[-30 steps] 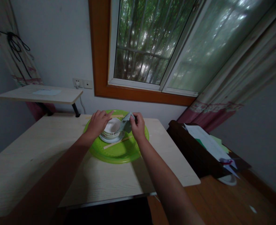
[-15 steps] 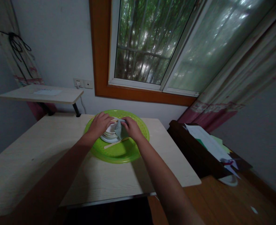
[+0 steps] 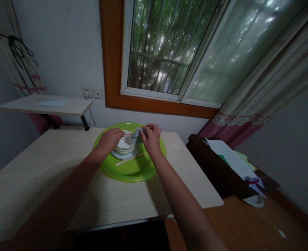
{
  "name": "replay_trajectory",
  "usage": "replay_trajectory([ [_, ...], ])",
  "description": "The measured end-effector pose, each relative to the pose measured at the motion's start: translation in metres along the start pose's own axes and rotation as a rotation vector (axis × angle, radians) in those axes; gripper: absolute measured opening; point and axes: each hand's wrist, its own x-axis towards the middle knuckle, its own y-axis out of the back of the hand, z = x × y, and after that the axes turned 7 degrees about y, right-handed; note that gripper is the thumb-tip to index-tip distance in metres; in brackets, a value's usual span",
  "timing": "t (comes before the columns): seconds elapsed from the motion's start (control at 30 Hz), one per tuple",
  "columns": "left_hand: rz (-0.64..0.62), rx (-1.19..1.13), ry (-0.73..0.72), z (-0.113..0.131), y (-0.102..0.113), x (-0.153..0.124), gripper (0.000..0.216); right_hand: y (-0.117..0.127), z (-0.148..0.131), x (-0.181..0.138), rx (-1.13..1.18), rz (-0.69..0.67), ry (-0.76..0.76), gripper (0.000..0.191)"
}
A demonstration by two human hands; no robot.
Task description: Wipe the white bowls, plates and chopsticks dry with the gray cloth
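A round green plastic tray (image 3: 133, 170) lies on the light wooden table (image 3: 38, 181). In it stand stacked white bowls (image 3: 125, 143) on a white saucer (image 3: 126, 155), with a wooden chopstick (image 3: 131, 159) lying in front. My left hand (image 3: 110, 138) grips the left rim of the top bowl. My right hand (image 3: 150, 137) is closed on a small grey cloth (image 3: 136, 134) at the bowl's right rim.
A small raised shelf (image 3: 46, 104) stands at the table's back left by wall sockets (image 3: 92, 92). A dark cabinet (image 3: 222, 167) with papers (image 3: 232, 158) is right of the table. Window and curtain (image 3: 269, 83) are behind.
My right hand pushed the cloth down into the bowl half a second ago and has now drawn it back up to the right rim. The left hand stayed on the bowl.
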Motion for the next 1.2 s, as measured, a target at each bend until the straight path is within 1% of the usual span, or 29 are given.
replay_trajectory([
  [0.1,-0.041,0.004,-0.079,0.005,0.002,-0.001,0.023,0.001,-0.007,0.000,-0.076,-0.031,0.023,0.021],
  [0.23,-0.064,-0.036,-0.133,0.007,0.003,-0.002,0.024,-0.004,-0.009,-0.001,-0.117,-0.082,0.037,0.034],
  [0.27,-0.060,-0.046,-0.129,0.007,0.003,-0.002,0.024,-0.005,-0.009,-0.001,-0.106,-0.102,0.045,0.033],
  [0.37,-0.037,-0.053,-0.106,0.005,0.002,-0.002,0.024,-0.007,-0.008,-0.001,-0.054,-0.213,0.109,0.023],
  [0.47,-0.030,-0.051,-0.102,0.004,0.002,-0.002,0.024,-0.007,-0.008,-0.001,-0.012,-0.324,0.205,0.023],
  [0.57,-0.035,-0.064,-0.116,0.004,0.001,-0.002,0.025,-0.007,-0.008,-0.001,0.008,-0.371,0.296,0.025],
  [0.63,-0.035,-0.073,-0.115,0.004,0.000,-0.002,0.025,-0.008,-0.008,-0.001,-0.006,-0.384,0.320,0.024],
  [0.8,-0.008,-0.069,-0.098,0.004,-0.001,-0.003,0.023,-0.010,-0.009,0.000,-0.085,-0.386,0.286,0.020],
  [1.1,0.060,0.010,0.084,0.001,0.008,-0.001,0.021,-0.009,0.012,-0.002,-0.191,-0.303,0.095,0.016],
  [1.2,0.086,0.021,0.118,-0.001,0.007,-0.001,0.021,-0.009,0.015,-0.002,-0.194,-0.298,0.072,0.015],
])
